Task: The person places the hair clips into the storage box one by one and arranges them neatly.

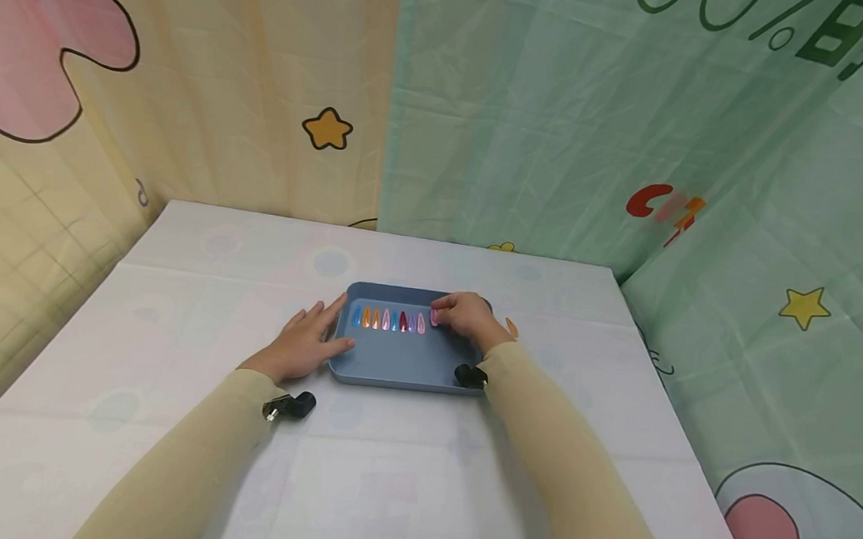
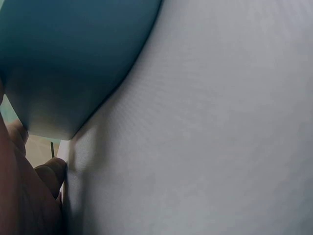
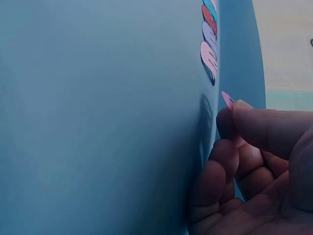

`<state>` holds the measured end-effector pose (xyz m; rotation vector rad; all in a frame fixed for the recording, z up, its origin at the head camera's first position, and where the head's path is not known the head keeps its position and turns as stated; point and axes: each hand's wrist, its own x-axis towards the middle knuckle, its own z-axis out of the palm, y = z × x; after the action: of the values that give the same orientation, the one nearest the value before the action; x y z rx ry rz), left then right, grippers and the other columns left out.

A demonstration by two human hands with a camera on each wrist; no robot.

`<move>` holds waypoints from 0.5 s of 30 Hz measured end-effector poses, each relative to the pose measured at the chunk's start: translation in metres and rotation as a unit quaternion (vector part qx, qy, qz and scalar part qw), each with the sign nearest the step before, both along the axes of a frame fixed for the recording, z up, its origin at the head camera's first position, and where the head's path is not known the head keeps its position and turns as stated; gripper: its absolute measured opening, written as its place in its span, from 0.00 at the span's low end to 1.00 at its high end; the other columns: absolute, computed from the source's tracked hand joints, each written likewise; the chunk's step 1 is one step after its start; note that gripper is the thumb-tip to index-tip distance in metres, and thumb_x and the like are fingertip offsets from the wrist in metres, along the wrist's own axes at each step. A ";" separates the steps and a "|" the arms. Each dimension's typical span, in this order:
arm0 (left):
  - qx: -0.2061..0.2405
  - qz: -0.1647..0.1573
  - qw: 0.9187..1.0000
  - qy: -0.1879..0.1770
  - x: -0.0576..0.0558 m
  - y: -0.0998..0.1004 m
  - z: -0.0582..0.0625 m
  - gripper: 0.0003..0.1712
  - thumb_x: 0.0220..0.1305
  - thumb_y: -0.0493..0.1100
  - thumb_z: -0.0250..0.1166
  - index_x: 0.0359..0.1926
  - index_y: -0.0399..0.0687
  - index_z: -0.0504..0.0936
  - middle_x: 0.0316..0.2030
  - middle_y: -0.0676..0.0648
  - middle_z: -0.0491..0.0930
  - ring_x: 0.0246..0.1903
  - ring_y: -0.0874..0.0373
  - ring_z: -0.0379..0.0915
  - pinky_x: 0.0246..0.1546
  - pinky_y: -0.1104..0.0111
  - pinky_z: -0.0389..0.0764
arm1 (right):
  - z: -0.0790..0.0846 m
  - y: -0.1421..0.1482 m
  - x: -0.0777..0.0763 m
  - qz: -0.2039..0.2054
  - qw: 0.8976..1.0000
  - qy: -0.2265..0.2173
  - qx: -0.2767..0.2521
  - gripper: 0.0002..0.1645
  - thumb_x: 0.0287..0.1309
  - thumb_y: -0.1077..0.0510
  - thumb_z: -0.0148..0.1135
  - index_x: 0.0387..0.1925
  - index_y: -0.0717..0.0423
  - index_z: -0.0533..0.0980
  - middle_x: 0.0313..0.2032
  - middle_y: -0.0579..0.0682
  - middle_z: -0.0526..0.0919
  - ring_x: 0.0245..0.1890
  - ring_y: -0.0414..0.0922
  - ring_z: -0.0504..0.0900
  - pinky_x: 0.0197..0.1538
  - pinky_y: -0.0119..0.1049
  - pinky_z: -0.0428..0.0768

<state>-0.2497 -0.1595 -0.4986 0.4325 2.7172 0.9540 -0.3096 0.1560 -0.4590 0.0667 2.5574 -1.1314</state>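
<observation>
A blue-grey tray [image 1: 395, 363] lies on the table. Inside it, a row of several colourful snap hair clips [image 1: 403, 322] stands upright side by side along the far part. My right hand [image 1: 466, 315] pinches a pink hair clip [image 3: 228, 100] between thumb and index finger, just past the right end of the row. In the right wrist view the light pink clip [image 3: 209, 58] is the nearest one in the row. With its fingers spread, my left hand [image 1: 302, 344] touches the tray's left edge. The left wrist view shows the tray's outer side [image 2: 73, 63] beside that hand.
An orange hair clip [image 1: 512, 328] lies on the white table cover [image 1: 356, 481], right of the tray and close to my right wrist. Printed curtains [image 1: 530, 143] hang behind the table and along its sides.
</observation>
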 end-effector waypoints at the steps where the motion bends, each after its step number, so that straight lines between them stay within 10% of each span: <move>1: 0.000 0.000 1.000 0.000 0.000 0.000 0.000 0.53 0.74 0.68 0.58 0.87 0.60 0.40 0.84 0.37 0.46 0.84 0.35 0.33 0.84 0.41 0.32 | -0.001 0.001 0.000 0.003 1.000 0.003 0.003 0.22 0.69 0.57 0.68 0.63 0.52 0.84 0.60 0.54 0.86 0.53 0.49 0.82 0.64 0.47 0.83; 15: 0.002 0.003 1.000 -0.008 0.000 0.001 0.001 0.54 0.74 0.68 0.59 0.87 0.61 0.40 0.84 0.37 0.46 0.84 0.35 0.32 0.83 0.40 0.31 | -0.008 -0.001 0.003 0.025 0.999 0.019 0.041 0.20 0.69 0.57 0.68 0.60 0.51 0.85 0.61 0.54 0.86 0.55 0.51 0.81 0.67 0.48 0.81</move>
<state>-0.2499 -0.1589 -0.4981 0.4143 2.7039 0.9617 -0.3066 0.1551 -0.4669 0.0016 2.6231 -1.0203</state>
